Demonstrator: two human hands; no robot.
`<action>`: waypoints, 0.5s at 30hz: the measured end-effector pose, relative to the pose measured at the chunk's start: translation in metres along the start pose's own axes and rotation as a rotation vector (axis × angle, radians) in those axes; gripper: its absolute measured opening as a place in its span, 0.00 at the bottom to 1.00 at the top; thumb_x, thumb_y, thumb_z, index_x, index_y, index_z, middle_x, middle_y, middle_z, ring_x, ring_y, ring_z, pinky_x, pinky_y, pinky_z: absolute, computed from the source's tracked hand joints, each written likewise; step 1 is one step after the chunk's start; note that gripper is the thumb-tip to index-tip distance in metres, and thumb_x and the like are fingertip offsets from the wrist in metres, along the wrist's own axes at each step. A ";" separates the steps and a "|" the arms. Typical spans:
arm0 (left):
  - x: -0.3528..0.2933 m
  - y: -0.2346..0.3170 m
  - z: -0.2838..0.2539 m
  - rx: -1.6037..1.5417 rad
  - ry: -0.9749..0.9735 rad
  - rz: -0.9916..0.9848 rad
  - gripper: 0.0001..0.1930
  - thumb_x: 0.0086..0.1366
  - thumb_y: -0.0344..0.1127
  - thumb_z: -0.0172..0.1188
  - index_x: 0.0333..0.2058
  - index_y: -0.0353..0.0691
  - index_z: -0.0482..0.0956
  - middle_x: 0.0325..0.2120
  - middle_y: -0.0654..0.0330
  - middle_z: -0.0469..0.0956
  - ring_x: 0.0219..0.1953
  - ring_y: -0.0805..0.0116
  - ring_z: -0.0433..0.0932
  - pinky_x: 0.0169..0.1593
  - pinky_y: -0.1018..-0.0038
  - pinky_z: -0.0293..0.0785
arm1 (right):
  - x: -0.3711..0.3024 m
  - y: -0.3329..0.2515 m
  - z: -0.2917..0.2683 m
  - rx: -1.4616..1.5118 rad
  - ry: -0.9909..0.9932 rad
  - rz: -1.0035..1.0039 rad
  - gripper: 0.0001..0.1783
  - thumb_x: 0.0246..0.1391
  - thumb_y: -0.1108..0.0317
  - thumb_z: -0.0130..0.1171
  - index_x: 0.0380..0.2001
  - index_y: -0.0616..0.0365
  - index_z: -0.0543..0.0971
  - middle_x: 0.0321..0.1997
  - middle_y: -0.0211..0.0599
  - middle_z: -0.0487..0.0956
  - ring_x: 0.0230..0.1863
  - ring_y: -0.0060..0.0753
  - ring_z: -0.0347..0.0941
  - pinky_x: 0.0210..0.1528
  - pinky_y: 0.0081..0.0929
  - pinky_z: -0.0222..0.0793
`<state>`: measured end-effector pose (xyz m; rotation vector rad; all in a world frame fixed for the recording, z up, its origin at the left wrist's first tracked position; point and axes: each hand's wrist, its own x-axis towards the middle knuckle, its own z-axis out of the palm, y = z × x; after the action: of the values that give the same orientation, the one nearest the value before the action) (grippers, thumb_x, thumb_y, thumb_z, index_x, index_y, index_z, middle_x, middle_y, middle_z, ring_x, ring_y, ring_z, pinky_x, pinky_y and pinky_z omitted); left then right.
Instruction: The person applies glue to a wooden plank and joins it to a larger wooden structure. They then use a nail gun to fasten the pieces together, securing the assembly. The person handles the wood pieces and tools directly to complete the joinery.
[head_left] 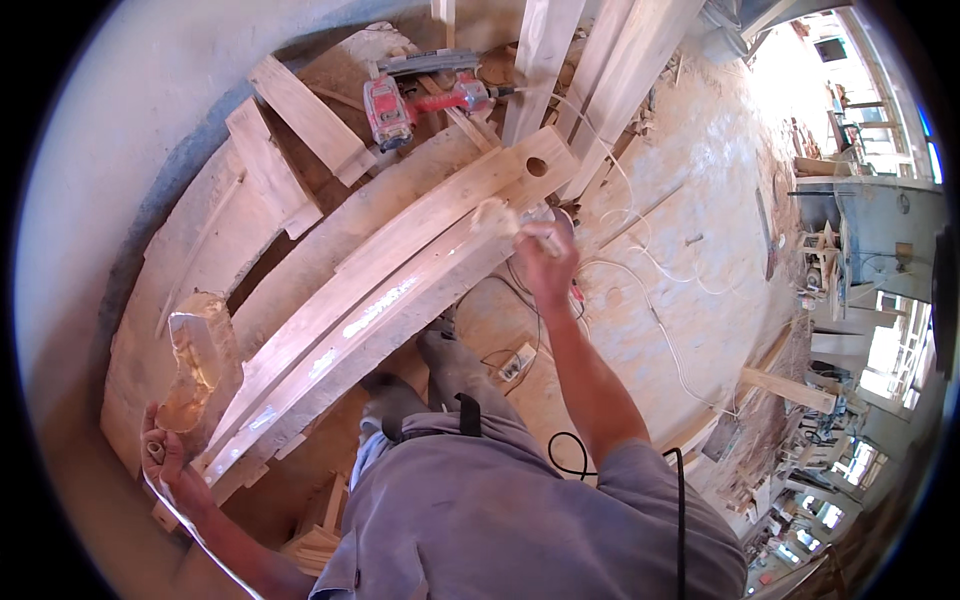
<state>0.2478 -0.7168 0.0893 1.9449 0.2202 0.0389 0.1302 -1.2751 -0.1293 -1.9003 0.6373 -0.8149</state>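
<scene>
My right hand [548, 262] is closed round a brush [497, 217], its pale head against the far end of a long wooden beam [440, 262]. White wet-looking patches [380, 305] lie along that beam. Beside it runs a second board [375, 258] with a round hole near its far end. At the lower left, my left hand [175, 470] has its fingers curled at the near end of a cut-open container [200, 365] with a yellowish, shiny inside. The fingers' exact hold on the container is partly hidden.
A red nail gun [420, 100] lies beyond the boards, a thin hose trailing from it. Short wooden blocks [312, 120] rest on the workbench [190, 230] by the wall. Upright planks [610, 90] stand at the back. Hoses and a power socket strip [517, 362] lie on the floor.
</scene>
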 end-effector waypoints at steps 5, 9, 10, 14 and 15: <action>-0.009 -0.007 -0.002 -0.015 -0.011 -0.020 0.06 0.60 0.28 0.62 0.28 0.40 0.72 0.64 0.47 0.69 0.41 0.77 0.70 0.57 0.77 0.63 | 0.049 0.032 -0.022 0.249 0.187 0.252 0.08 0.52 0.79 0.66 0.37 0.62 0.82 0.32 0.35 0.82 0.30 0.23 0.77 0.32 0.22 0.75; -0.016 -0.011 -0.001 -0.030 0.018 -0.026 0.06 0.60 0.28 0.62 0.28 0.40 0.72 0.64 0.48 0.70 0.40 0.78 0.69 0.55 0.78 0.63 | 0.041 0.034 -0.016 0.035 0.087 -0.043 0.09 0.50 0.79 0.68 0.36 0.62 0.82 0.35 0.34 0.81 0.33 0.23 0.77 0.36 0.22 0.74; -0.017 -0.013 -0.001 -0.041 0.029 -0.023 0.06 0.60 0.29 0.62 0.28 0.40 0.72 0.64 0.48 0.70 0.39 0.78 0.69 0.54 0.79 0.63 | 0.032 0.024 -0.010 -0.069 0.041 -0.138 0.09 0.50 0.79 0.68 0.36 0.62 0.82 0.35 0.33 0.81 0.34 0.23 0.77 0.38 0.22 0.74; -0.027 -0.004 0.000 -0.006 0.040 -0.009 0.07 0.60 0.28 0.62 0.27 0.40 0.72 0.64 0.49 0.70 0.36 0.79 0.67 0.50 0.81 0.63 | 0.009 0.001 0.003 0.141 -0.102 -0.017 0.07 0.50 0.79 0.67 0.35 0.62 0.82 0.37 0.33 0.81 0.35 0.23 0.77 0.40 0.23 0.74; -0.029 -0.005 -0.002 -0.008 0.046 -0.004 0.07 0.60 0.28 0.62 0.27 0.40 0.72 0.64 0.49 0.70 0.35 0.79 0.66 0.49 0.81 0.62 | 0.013 0.004 0.000 0.163 -0.085 0.018 0.07 0.50 0.79 0.67 0.35 0.62 0.82 0.36 0.33 0.81 0.35 0.23 0.77 0.40 0.23 0.74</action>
<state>0.2187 -0.7179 0.0876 1.9375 0.2533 0.0816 0.1383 -1.2868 -0.1295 -1.7690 0.5193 -0.7473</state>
